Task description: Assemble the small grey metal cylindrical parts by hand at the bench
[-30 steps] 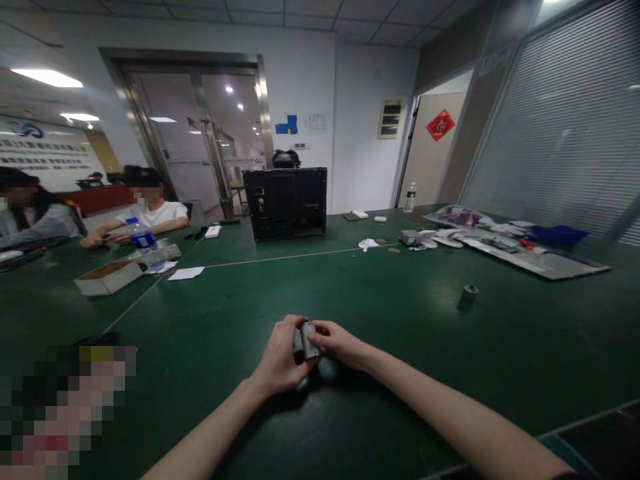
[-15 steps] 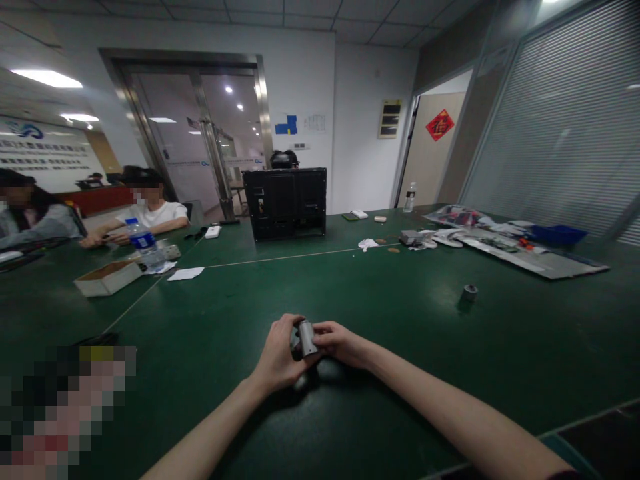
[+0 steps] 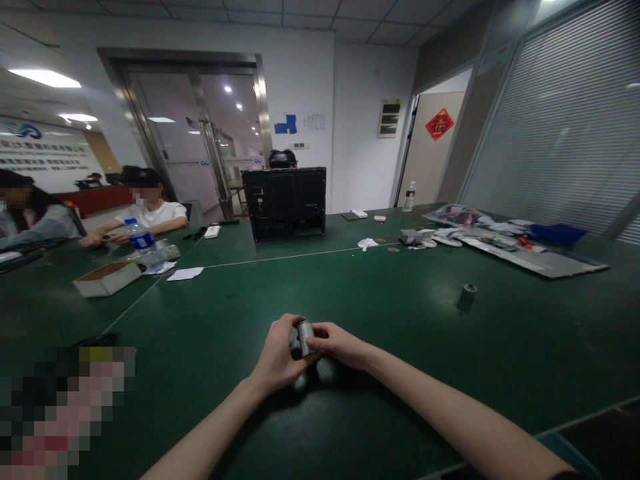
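Both my hands meet over the green table [image 3: 400, 320] in front of me. My left hand [image 3: 279, 357] and my right hand [image 3: 337, 345] are closed together on a small grey metal cylinder [image 3: 305, 337], held a little above the tabletop. A darker part sits behind the cylinder, mostly hidden by my left fingers. A second small grey cylinder [image 3: 469, 292] stands alone on the table to the right, well out of reach of either hand.
A black equipment case [image 3: 285, 203] stands mid-table at the back. Left are an open cardboard box [image 3: 107, 277], a water bottle [image 3: 142, 244], a paper sheet [image 3: 185, 273] and two seated people. Boards, papers and a blue tray [image 3: 557, 235] lie far right.
The cylinder has been turned slightly between my fingers, and my hands have shifted a little with it. Nothing else on the table has moved.
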The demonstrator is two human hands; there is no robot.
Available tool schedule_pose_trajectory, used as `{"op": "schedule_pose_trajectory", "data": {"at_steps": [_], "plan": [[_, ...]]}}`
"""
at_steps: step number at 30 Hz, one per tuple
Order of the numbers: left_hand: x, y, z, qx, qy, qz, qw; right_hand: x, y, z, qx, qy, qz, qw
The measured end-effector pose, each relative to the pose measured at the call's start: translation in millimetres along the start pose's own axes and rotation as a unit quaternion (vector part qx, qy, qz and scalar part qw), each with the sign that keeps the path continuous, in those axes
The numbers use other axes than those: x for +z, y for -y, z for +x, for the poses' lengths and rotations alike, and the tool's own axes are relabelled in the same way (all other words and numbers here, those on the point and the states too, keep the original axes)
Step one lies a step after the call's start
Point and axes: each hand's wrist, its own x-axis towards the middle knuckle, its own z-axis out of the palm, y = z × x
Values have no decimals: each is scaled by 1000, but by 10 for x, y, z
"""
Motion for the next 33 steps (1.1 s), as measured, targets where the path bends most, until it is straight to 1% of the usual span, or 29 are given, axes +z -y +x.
{"op": "schedule_pose_trajectory", "data": {"at_steps": [5,7,11,15,19,21,25,28,33], "plan": [[-8,-27,1,-6,3,4,1000,-30,12,-5,37,12,70,997],[-12,-31,-1,-6,4,7,1000,-40,10,-4,39,15,83,996],[-11,-23,-4,3,2,10,1000,-49,-24,15,24,0,71,997],[-3,-12,-1,13,0,7,1000,-35,-61,34,9,-24,33,999],[-2,-15,4,13,3,5,1000,-19,-47,20,-4,-11,-3,1000],[-7,-26,6,9,5,7,1000,-18,-24,5,2,-1,1,1000],[-24,-53,6,11,17,10,1000,-28,23,-18,28,16,52,998],[-29,-59,6,11,19,11,1000,-34,28,-17,35,14,69,997],[-22,-42,-4,17,10,14,1000,-31,-23,13,22,-8,49,999]]}}
